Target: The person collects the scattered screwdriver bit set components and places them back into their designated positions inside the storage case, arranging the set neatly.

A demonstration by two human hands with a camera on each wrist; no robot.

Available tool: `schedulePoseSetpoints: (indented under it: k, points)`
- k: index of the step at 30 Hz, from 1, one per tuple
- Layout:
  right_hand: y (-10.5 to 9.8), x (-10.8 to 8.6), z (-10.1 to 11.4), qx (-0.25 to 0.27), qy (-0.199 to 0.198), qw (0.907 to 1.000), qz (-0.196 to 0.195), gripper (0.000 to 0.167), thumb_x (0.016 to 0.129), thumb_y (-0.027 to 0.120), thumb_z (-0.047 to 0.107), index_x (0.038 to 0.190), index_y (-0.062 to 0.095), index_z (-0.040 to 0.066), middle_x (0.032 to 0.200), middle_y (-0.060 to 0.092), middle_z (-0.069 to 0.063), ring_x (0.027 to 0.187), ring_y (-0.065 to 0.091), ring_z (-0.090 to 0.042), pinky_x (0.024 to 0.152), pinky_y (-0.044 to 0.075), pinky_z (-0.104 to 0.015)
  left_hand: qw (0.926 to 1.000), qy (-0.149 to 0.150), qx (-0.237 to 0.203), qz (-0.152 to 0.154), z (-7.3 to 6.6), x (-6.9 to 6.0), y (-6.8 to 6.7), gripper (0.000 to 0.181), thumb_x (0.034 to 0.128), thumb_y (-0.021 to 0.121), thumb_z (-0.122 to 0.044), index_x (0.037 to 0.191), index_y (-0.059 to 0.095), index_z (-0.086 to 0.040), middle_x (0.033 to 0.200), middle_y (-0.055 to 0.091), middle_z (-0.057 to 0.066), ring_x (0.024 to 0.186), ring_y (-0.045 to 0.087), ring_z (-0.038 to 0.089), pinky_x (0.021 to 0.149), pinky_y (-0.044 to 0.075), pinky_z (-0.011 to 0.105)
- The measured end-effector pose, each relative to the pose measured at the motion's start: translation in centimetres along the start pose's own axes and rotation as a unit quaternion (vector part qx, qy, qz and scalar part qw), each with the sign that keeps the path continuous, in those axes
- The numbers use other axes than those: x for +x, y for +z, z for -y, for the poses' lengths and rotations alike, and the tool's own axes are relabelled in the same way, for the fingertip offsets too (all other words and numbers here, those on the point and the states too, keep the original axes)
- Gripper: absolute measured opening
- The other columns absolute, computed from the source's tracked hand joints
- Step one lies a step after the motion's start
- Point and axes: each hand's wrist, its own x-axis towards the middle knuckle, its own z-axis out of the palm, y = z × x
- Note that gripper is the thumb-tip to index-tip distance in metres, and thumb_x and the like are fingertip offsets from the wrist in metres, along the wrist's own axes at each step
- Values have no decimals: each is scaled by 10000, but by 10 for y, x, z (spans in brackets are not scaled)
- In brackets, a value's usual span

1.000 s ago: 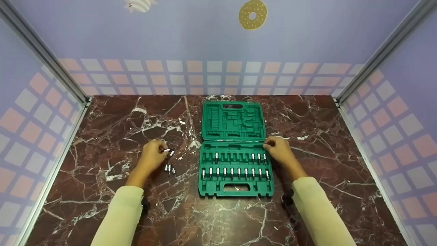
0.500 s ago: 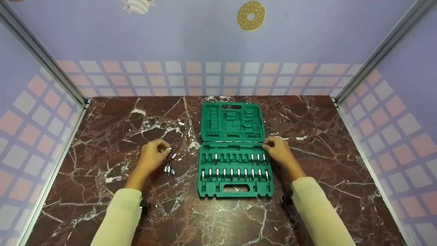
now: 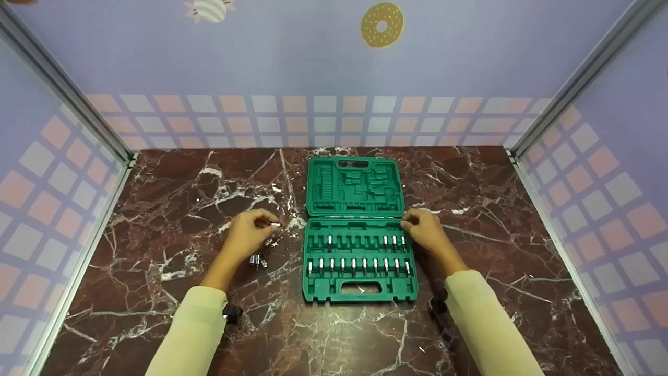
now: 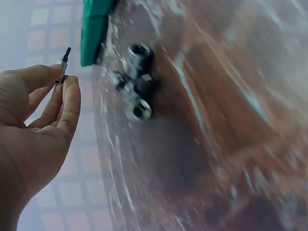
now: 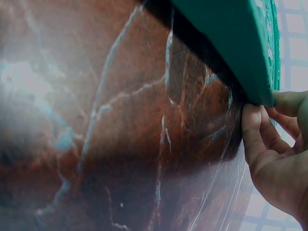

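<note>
My left hand (image 3: 247,234) pinches a small bit socket (image 4: 63,67) between thumb and fingertips, lifted above the table, left of the case. It has a silver base and a dark narrow tip. Below that hand several loose bit sockets (image 3: 257,260) lie on the marble-patterned table; the left wrist view shows their hollow ends. The green socket case (image 3: 322,298) lies open, its lid folded back. Two rows of slots in its lower half hold silver bit sockets; the upper row has bare slots in its middle. My right hand (image 3: 427,230) pinches the case's right edge near the hinge.
Patterned walls stand behind and at both sides of the table (image 3: 156,334). The case lid (image 3: 355,183) lies flat toward the back wall, with moulded recesses. A black wrist device (image 3: 232,314) sits at my left cuff.
My left hand has lifted and moved right toward the case, carrying the pinched bit socket away from the loose ones. The right hand stays on the case edge.
</note>
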Motion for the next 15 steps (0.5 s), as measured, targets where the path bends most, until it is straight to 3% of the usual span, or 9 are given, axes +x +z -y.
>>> schedulePoseSetpoints:
  k: [4,9,15]
  points:
    - [0,-1,1,-35,-27,10000,-9,94,963,690,108,988,719,22,1146,721,-207,992,652,-358,879,521,-538,9993,189,-303,53,-11,2,6,148,843,764,58,989,758,34,962,766,185,822,711,249,753,572,242]
    - [0,-1,1,-3,-29,10000,-30,99,961,696,104,988,721,12,1157,716,-221,1013,654,-380,894,520,-550,9968,261,-699,288,-25,5,14,162,851,745,75,1008,756,35,999,763,192,888,721,282,820,608,323]
    - [0,0,1,-63,-77,9999,-80,99,958,693,99,975,725,7,1136,727,-216,1020,663,-387,908,522,-562,9949,268,-816,522,-41,6,25,163,872,757,37,1032,767,5,1019,771,153,923,730,279,825,614,345]
